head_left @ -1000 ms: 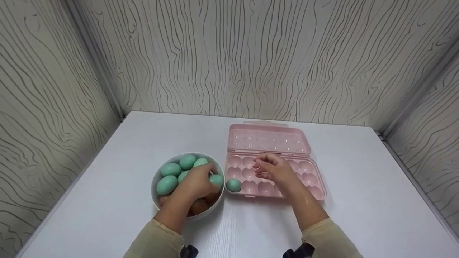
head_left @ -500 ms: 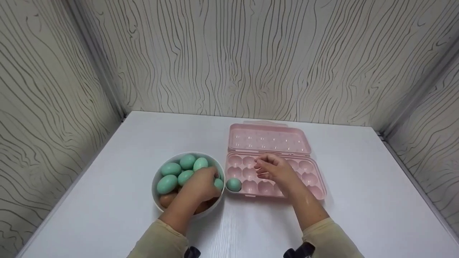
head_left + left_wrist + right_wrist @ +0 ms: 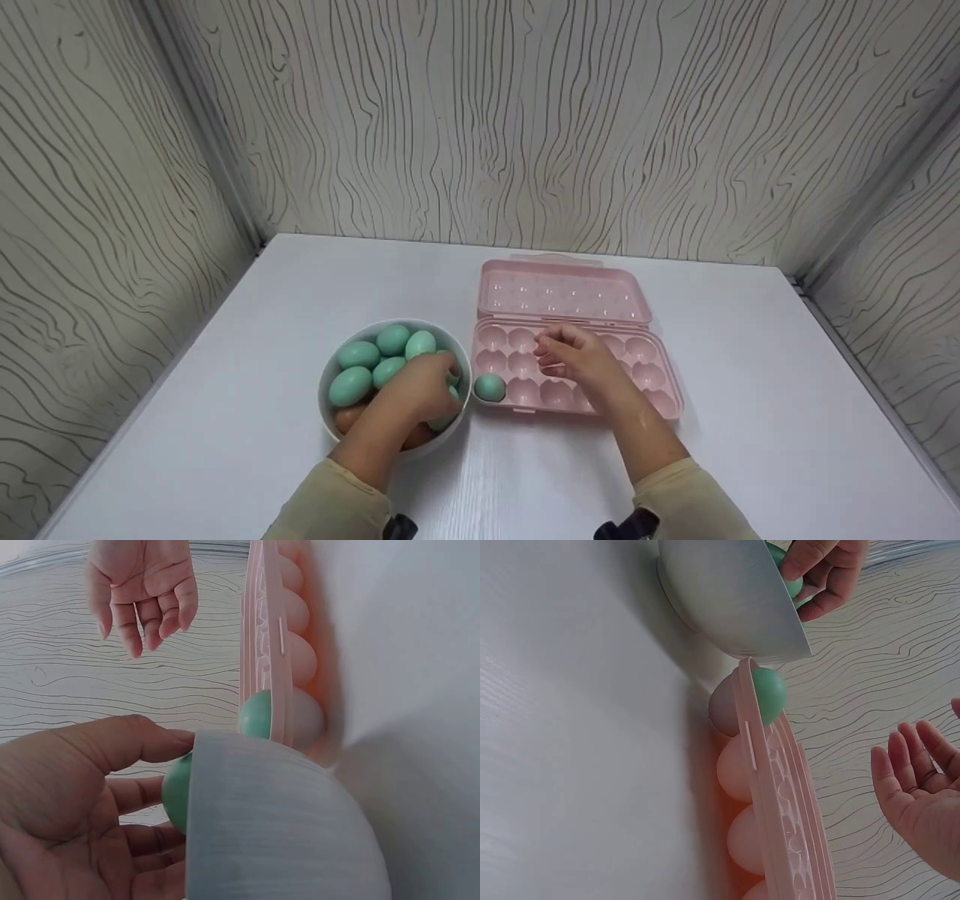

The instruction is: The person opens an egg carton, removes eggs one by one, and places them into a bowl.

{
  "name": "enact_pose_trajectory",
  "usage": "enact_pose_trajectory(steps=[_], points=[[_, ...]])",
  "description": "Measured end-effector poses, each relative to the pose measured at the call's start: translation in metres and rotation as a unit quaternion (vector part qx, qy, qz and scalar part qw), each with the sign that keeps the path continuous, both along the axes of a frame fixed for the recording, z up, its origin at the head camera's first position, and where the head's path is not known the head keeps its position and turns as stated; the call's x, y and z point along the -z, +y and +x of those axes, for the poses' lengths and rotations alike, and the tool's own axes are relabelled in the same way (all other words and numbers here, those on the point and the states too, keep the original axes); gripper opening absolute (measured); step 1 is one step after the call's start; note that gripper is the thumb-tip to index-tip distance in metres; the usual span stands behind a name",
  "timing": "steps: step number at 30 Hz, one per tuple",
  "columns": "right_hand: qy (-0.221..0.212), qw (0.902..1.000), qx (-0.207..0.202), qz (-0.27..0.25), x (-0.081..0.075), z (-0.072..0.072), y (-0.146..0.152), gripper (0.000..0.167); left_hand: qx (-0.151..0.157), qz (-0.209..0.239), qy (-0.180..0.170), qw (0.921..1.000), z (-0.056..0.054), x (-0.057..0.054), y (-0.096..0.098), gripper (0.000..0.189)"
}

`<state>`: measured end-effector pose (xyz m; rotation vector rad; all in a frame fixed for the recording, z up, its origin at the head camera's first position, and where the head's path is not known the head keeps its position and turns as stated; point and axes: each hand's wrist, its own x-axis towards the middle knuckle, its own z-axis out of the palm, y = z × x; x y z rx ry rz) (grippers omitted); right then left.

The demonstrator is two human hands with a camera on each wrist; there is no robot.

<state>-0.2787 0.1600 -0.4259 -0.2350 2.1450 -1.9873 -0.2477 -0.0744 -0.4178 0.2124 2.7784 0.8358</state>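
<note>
A white bowl (image 3: 285, 817) holds several green eggs (image 3: 350, 387) and some brown eggs (image 3: 349, 418) lower down. My left hand (image 3: 421, 386) reaches into the bowl's right side, thumb and fingers curled round a green egg (image 3: 177, 793) close to the rim; the hand covers much of it from above. Right of the bowl lies a pink egg carton (image 3: 523, 391) with its lid opened back. One green egg (image 3: 490, 387) sits in its front left cup. Above the carton's middle hovers my right hand (image 3: 583, 358), fingers loosely bent and holding nothing.
The bowl and carton stand side by side on a white table (image 3: 225, 360), nearly touching. The carton's lid (image 3: 562, 294) lies back toward the rear panel (image 3: 480, 127). Patterned panels also rise at the left and right.
My left hand has shifted slightly within the bowl, and the green eggs near its fingers have moved toward the front. The right hand stays almost still over the carton.
</note>
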Motion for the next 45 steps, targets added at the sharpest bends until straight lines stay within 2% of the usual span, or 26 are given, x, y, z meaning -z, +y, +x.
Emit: enact_pose_trajectory(steps=[8, 13, 17, 22, 26, 32, 33, 39, 45], points=[[-0.005, 0.9999, 0.005, 0.011, 0.003, -0.002, 0.001, 0.025, 0.015, -0.008, -0.007, 0.9998, 0.002, -0.004, 0.0, 0.031], [0.0, 0.9998, 0.009, 0.015, 0.006, -0.004, 0.002, 0.027, 0.002, 0.001, -0.017, 0.9998, 0.002, -0.008, -0.003, 0.032], [0.002, 0.9997, 0.011, 0.024, 0.011, -0.006, 0.0, 0.024, 0.001, 0.02, 0.003, 0.9998, 0.002, -0.01, -0.007, 0.031], [0.03, 0.9979, -0.002, 0.058, 0.019, -0.006, -0.005, 0.024, -0.003, 0.047, 0.034, 0.9983, 0.001, -0.013, -0.01, 0.031], [0.061, 0.9928, -0.007, 0.103, 0.021, -0.004, -0.014, 0.025, -0.013, 0.078, 0.05, 0.9956, 0.0, -0.015, -0.011, 0.031], [0.116, 0.9797, -0.022, 0.163, 0.032, -0.004, -0.028, 0.027, -0.035, 0.121, 0.042, 0.9911, -0.001, -0.02, -0.009, 0.031], [0.12, 0.9776, -0.022, 0.172, 0.038, -0.007, -0.028, 0.028, -0.038, 0.127, 0.041, 0.9903, -0.001, -0.021, -0.008, 0.031], [0.12, 0.9689, -0.028, 0.214, 0.051, -0.003, -0.039, 0.035, -0.047, 0.152, 0.041, 0.9865, -0.001, -0.019, -0.006, 0.033], [0.112, 0.9608, -0.018, 0.253, 0.061, -0.001, -0.051, 0.041, -0.043, 0.159, 0.056, 0.9848, -0.001, -0.015, -0.004, 0.034]])
